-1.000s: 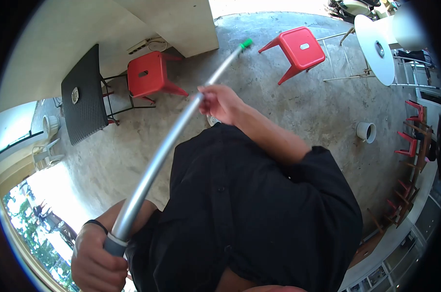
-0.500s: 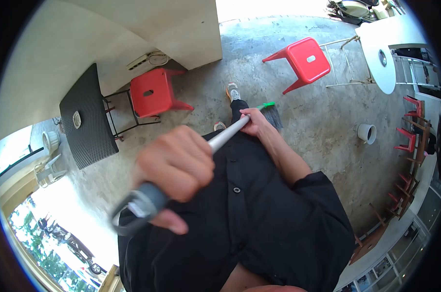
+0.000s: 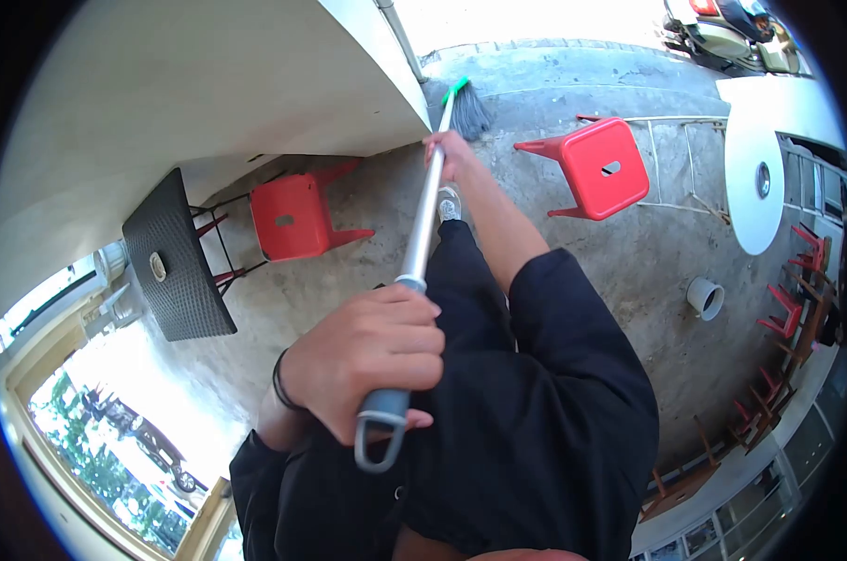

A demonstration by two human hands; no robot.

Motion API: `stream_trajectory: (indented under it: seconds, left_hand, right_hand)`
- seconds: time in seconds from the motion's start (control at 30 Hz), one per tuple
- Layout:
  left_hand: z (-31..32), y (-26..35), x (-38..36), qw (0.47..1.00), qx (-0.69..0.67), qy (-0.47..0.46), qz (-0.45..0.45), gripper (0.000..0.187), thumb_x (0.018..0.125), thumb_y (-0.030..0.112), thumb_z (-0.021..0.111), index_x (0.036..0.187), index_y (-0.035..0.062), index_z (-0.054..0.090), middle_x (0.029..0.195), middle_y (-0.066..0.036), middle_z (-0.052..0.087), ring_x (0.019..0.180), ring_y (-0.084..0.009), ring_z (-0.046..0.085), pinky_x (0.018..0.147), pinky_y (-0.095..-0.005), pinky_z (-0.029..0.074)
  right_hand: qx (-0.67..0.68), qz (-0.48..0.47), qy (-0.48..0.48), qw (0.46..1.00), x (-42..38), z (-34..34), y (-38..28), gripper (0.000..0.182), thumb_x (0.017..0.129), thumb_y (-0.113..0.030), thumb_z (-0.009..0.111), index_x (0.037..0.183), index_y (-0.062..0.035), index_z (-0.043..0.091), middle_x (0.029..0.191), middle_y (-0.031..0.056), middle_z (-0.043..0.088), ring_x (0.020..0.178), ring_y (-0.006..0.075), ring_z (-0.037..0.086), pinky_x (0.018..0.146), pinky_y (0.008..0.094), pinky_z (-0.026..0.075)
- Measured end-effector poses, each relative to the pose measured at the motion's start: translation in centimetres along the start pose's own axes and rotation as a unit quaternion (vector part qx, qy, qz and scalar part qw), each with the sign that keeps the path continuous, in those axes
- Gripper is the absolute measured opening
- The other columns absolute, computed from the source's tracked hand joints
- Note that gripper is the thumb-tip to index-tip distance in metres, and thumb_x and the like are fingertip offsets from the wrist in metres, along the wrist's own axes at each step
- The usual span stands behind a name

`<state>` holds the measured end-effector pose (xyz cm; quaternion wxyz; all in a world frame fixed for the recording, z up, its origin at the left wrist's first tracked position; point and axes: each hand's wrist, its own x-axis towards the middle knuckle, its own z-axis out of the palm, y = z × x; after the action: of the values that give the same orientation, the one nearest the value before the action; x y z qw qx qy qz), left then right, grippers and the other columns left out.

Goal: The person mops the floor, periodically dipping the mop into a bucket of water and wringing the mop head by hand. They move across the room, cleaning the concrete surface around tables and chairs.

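Observation:
A broom runs from near my chest out to the floor ahead. Its silver shaft (image 3: 422, 234) ends in a green head with grey bristles (image 3: 470, 114), which are by the wall corner. My left hand (image 3: 372, 351), a dark band on its wrist, is closed round the grey grip at the top end; a hanging loop (image 3: 380, 449) sticks out below it. Farther down the shaft, my right hand (image 3: 452, 154) is wrapped round it with the arm stretched forward. One shoe (image 3: 450, 203) shows just below that hand.
A red stool (image 3: 293, 217) stands left beside a black table (image 3: 176, 266). Another red stool (image 3: 606, 168) is on the right, near a white round-edged table (image 3: 746, 178). A white bucket (image 3: 704, 297) sits on the concrete floor. The wall (image 3: 349, 84) rises at the upper left.
The broom head has gone forward, away from my body, towards the wall corner. My right arm has stretched out with it, and my left hand has shifted right across my front.

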<state>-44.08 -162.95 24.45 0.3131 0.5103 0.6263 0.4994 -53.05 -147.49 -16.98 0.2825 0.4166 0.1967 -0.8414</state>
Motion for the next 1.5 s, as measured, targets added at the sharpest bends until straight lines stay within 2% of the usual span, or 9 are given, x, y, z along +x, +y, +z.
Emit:
stream_trajectory:
  seconds: [0.2, 0.3, 0.5, 0.7, 0.8, 0.93, 1.07, 1.27, 1.5]
  left_hand:
    - [-4.8, 1.9, -1.1, 0.996, 0.03, 0.082, 0.016, 0.031, 0.066, 0.026, 0.074, 0.06, 0.0101, 0.049, 0.065, -0.003, 0.054, 0.066, -0.0217, 0.059, 0.082, -0.0421, 0.046]
    - [-6.0, 4.8, -3.2, 0.991, 0.031, 0.086, 0.094, 0.029, 0.071, 0.023, 0.073, 0.057, 0.0128, 0.05, 0.057, 0.003, 0.052, 0.056, -0.0127, 0.057, 0.071, -0.0312, 0.049]
    - [-1.4, 11.0, -7.9, 0.889, -0.065, 0.274, 0.36, 0.034, 0.073, 0.023, 0.076, 0.052, 0.0188, 0.049, 0.047, 0.008, 0.045, 0.044, -0.0015, 0.048, 0.056, -0.0165, 0.042]
    - [6.9, 14.2, -15.1, 0.856, -0.051, 0.337, 0.389, 0.026, 0.068, 0.017, 0.08, 0.06, 0.0184, 0.055, 0.054, 0.007, 0.056, 0.049, -0.0045, 0.055, 0.057, -0.0186, 0.045]
    - [14.2, 14.2, -18.6, 0.807, -0.022, 0.443, 0.389, 0.019, 0.075, 0.01, 0.069, 0.064, 0.0126, 0.054, 0.054, 0.001, 0.053, 0.051, -0.0111, 0.058, 0.062, -0.0247, 0.052]
    - [21.7, 15.7, -26.2, 0.854, -0.048, 0.414, 0.311, 0.014, 0.074, 0.004, 0.068, 0.075, 0.0124, 0.056, 0.065, -0.003, 0.059, 0.064, -0.0167, 0.064, 0.066, -0.0309, 0.053]
    - [28.5, 17.7, -32.3, 0.878, -0.036, 0.4, 0.26, 0.015, 0.075, 0.005, 0.071, 0.074, 0.0121, 0.057, 0.067, -0.003, 0.061, 0.066, -0.0185, 0.065, 0.066, -0.033, 0.052]
    - [36.9, 18.9, -38.7, 0.877, -0.012, 0.375, 0.299, 0.015, 0.075, 0.012, 0.075, 0.07, 0.0082, 0.061, 0.052, 0.002, 0.052, 0.047, -0.0101, 0.054, 0.05, -0.0224, 0.043]
    - [48.7, 15.6, -39.1, 0.837, 0.015, 0.522, 0.165, 0.03, 0.064, 0.029, 0.082, 0.064, 0.0081, 0.06, 0.064, -0.004, 0.056, 0.062, -0.0186, 0.058, 0.061, -0.0319, 0.045]
  right_hand:
    - [-0.04, -0.055, -0.077, 0.995, -4.7, 6.0, -4.2, 0.012, 0.086, -0.011, 0.057, 0.077, -0.0092, 0.049, 0.059, -0.002, 0.05, 0.053, 0.0117, 0.05, 0.053, 0.0276, 0.043]
    - [-0.054, -0.049, -0.098, 0.992, -7.7, 7.0, -1.8, 0.011, 0.086, -0.015, 0.059, 0.081, -0.0076, 0.053, 0.065, 0.003, 0.056, 0.058, 0.0153, 0.055, 0.051, 0.0299, 0.045]
    - [0.021, -0.057, -0.135, 0.989, -18.1, 8.3, 6.2, 0.02, 0.086, -0.022, 0.064, 0.087, -0.0039, 0.055, 0.074, 0.0101, 0.062, 0.062, 0.0185, 0.058, 0.057, 0.0307, 0.047]
    - [-0.067, -0.108, -0.056, 0.99, -23.0, 4.8, 12.8, 0.023, 0.085, -0.023, 0.066, 0.084, -0.0027, 0.055, 0.07, 0.0093, 0.059, 0.059, 0.0179, 0.056, 0.053, 0.0304, 0.045]
    - [-0.114, -0.152, -0.022, 0.982, -24.4, 2.1, 16.5, 0.023, 0.085, -0.023, 0.066, 0.083, -0.0033, 0.054, 0.068, 0.0081, 0.057, 0.053, 0.0177, 0.054, 0.048, 0.0305, 0.044]
    - [-0.187, -0.181, 0.002, 0.965, -25.8, -0.4, 21.8, 0.018, 0.085, -0.019, 0.064, 0.086, -0.0084, 0.05, 0.063, 0.0007, 0.051, 0.056, 0.0147, 0.055, 0.052, 0.0306, 0.048]
    - [-0.246, -0.156, 0.037, 0.956, -25.8, -2.7, 28.2, 0.025, 0.086, -0.027, 0.064, 0.091, -0.007, 0.048, 0.069, 0.0041, 0.051, 0.059, 0.0185, 0.054, 0.056, 0.0364, 0.049]
    - [-0.318, -0.014, 0.006, 0.948, -22.1, -7.5, 41.0, 0.033, 0.086, -0.038, 0.061, 0.086, -0.009, 0.047, 0.069, 0.0075, 0.051, 0.056, 0.0228, 0.054, 0.047, 0.0368, 0.045]
    - [-0.384, 0.177, -0.024, 0.906, -24.3, -12.2, 53.4, 0.023, 0.085, -0.028, 0.063, 0.084, -0.0103, 0.047, 0.07, 0.0047, 0.05, 0.059, 0.0218, 0.053, 0.059, 0.0399, 0.049]
